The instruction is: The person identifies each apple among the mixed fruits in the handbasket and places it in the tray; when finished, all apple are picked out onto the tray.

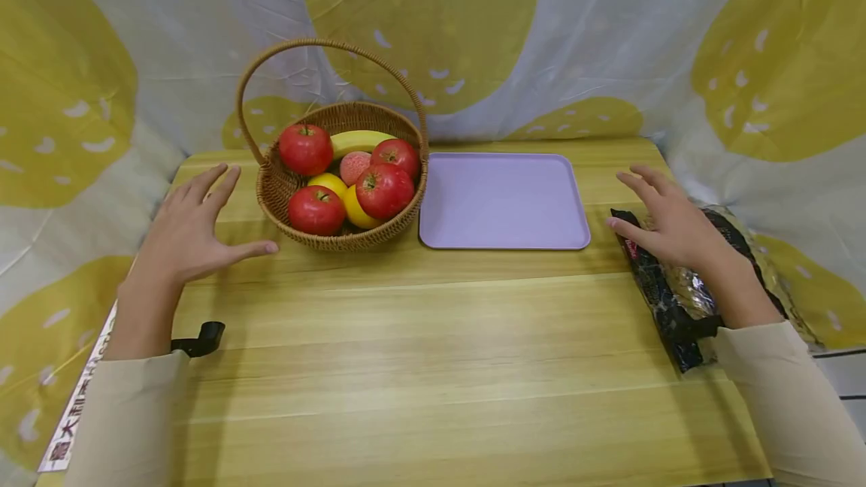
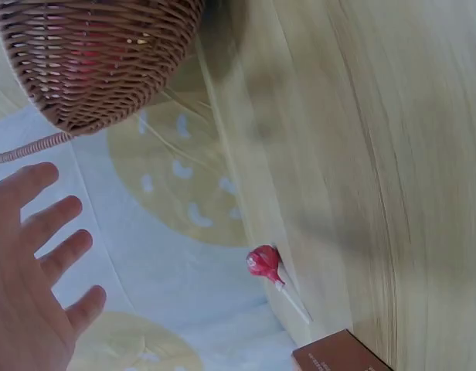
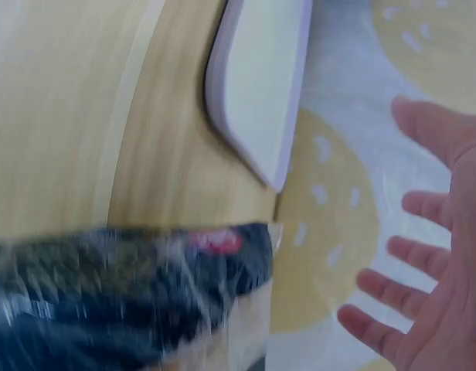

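My left hand [image 1: 189, 231] hovers with spread fingers left of a wicker basket [image 1: 341, 241], holding nothing. Red apples [image 1: 316, 210], a banana [image 1: 365, 142], yellow fruits [image 1: 328, 183] and a pinkish round fruit [image 1: 355, 167] fill the basket, whose tall handle arches over them. A lollipop [image 2: 264, 262] in a red wrapper lies on the table in the left wrist view; the left hand and arm hide it in the head view. My right hand [image 1: 679, 228], empty with fingers apart, is raised over a black and clear plastic package [image 1: 666, 307], right of a lilac tray [image 1: 504, 201].
The light wooden table [image 1: 433, 367] backs onto a white curtain [image 1: 223, 21] with yellow fruit prints. A brown box [image 2: 340, 353] stands near the lollipop. At the table's left edge runs a white strip [image 1: 74, 415] with printed characters.
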Action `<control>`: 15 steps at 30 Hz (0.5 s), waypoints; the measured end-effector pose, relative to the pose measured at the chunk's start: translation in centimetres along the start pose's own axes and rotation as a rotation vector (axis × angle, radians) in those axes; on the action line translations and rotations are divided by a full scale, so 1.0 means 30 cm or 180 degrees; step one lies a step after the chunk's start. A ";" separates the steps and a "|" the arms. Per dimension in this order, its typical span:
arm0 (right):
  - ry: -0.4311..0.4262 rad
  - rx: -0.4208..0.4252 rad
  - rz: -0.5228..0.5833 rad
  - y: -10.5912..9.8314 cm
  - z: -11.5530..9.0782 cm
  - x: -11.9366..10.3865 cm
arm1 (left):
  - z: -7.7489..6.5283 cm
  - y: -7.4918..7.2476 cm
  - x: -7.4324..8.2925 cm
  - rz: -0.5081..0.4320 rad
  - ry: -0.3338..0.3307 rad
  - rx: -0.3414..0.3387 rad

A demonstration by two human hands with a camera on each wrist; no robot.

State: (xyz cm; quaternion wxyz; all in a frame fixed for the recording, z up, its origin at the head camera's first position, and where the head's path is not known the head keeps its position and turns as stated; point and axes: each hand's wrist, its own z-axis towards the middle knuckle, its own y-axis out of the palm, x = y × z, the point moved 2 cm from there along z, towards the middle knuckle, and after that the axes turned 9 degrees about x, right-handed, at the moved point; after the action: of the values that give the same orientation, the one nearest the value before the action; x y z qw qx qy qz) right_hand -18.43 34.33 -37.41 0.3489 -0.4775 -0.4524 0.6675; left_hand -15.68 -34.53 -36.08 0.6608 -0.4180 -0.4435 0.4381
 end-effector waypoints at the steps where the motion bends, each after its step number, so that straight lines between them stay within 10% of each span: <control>1: 0.0015 0.0020 0.0054 0.004 0.000 -0.007 | -0.002 -0.001 0.005 -0.0042 0.0002 0.0044; 15: 0.0143 0.0283 0.0574 0.138 0.015 -0.119 | 0.020 0.015 0.162 -0.0846 -0.0120 0.0538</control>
State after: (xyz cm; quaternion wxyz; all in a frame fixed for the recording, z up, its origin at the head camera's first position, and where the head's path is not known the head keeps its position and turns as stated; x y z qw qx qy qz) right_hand -17.93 29.57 -40.07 0.3183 -0.5153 -0.3696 0.7047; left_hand -15.24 -29.69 -35.28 0.7373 -0.2902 -0.4688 0.3903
